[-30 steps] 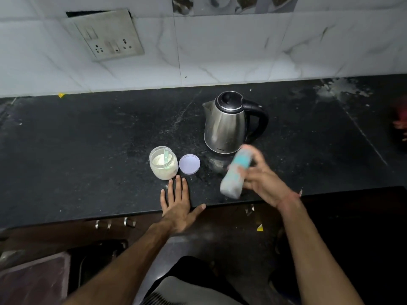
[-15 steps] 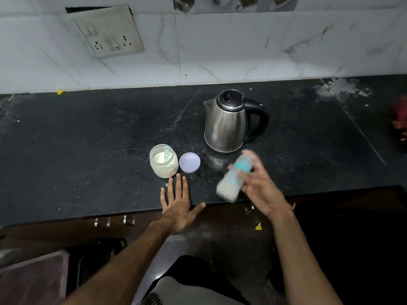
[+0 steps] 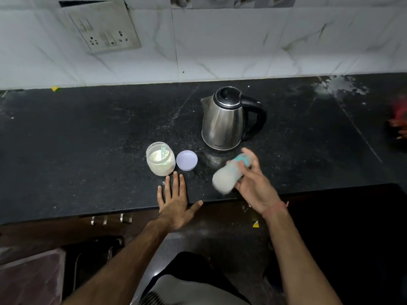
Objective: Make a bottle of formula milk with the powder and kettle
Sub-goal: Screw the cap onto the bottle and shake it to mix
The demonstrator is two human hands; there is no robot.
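My right hand (image 3: 255, 183) grips a baby bottle (image 3: 226, 176) with a teal cap, tilted over the counter's front edge; the bottle is blurred and looks milky inside. In front of it stands a steel kettle (image 3: 224, 122) with a black lid and handle. A clear powder jar (image 3: 160, 160) stands open with a green scoop (image 3: 163, 151) in the white powder. Its lilac lid (image 3: 186, 160) lies flat beside it. My left hand (image 3: 174, 199) rests flat on the counter edge, fingers spread, just short of the jar.
The black stone counter (image 3: 88, 150) runs along a white tiled wall with a socket plate (image 3: 103, 29). White residue (image 3: 337, 86) marks the back right. A blurred red object (image 3: 398, 119) sits at the far right edge. Drawers with metal handles (image 3: 110, 220) lie below.
The bottle in my right hand has swung back and forth, tilting and dropping slightly toward the counter edge. My left hand has stayed flat in place.
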